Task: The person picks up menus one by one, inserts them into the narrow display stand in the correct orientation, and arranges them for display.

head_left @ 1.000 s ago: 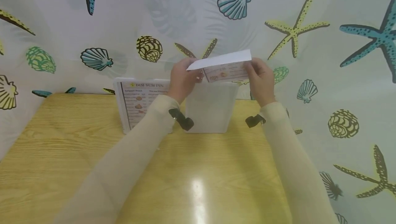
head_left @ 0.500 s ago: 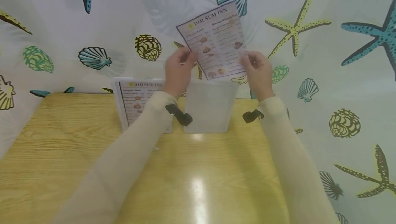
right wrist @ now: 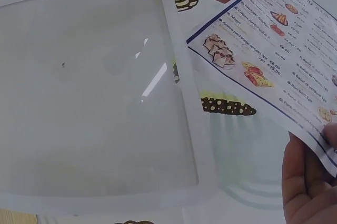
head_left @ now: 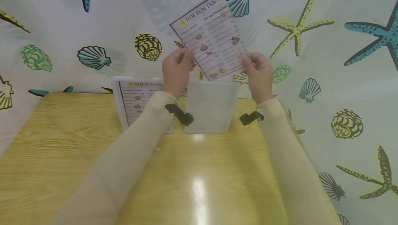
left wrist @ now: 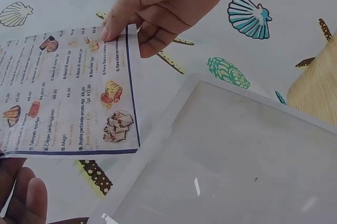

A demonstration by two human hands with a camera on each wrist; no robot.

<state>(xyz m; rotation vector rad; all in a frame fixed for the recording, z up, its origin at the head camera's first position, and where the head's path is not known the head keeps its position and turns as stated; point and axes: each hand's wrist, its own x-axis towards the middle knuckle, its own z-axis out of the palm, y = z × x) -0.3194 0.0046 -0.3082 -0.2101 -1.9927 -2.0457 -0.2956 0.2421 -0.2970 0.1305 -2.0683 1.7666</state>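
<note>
A paper menu sheet (head_left: 214,37) headed "DIM SUM INN" is held up, tilted, its printed side toward me. My left hand (head_left: 176,73) pinches its left edge between thumb and fingers. At the lower right edge, my right hand (head_left: 260,76) pinches it the same way. Below the sheet stands a clear, white-rimmed menu holder (head_left: 209,109) with nothing printed in it; the right wrist view shows its pale frame (right wrist: 192,103) close up, apart from the paper. Left of that, a second holder bearing the same menu (head_left: 135,95) is partly hidden by my left forearm.
Both holders stand near the far edge of a wooden table (head_left: 74,149). Right behind them hangs a white cloth (head_left: 130,14) printed with shells and starfish. Each wrist wears a dark camera mount (head_left: 180,114).
A second ago the sheet was folded or tipped over, with its white back showing. It now stands up with its print visible, leaning further left than half a second ago.
</note>
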